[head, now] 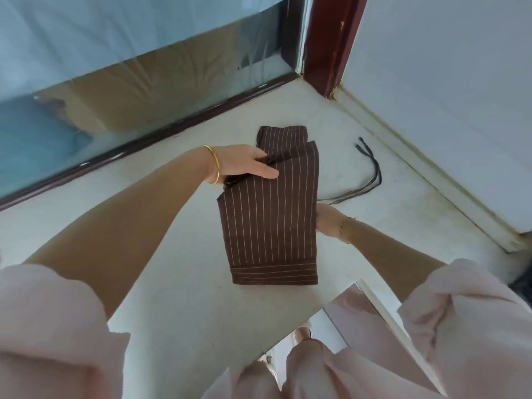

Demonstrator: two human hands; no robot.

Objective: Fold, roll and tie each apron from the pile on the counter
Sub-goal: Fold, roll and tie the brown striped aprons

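Brown pinstriped apron [270, 226], folded into 1 long strip, lying on the pale counter [172, 298], far end doubled over. Left hand [247, 165] at its upper left edge, thumb on top, pinching the fold. Right hand [328, 223] at the right edge, fingers hidden under the cloth; grip impossible to tell. Dark ties [371, 174] trailing loose on the counter just right. Gold bangle [214, 165] on the left wrist. Window [115, 67] beyond.

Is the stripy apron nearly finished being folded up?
Partly. The brown striped apron already lies folded into a narrow strip on the counter. The left hand pinches its top fold, the right hand touches its side. Rolling and tying with the loose strings remain.
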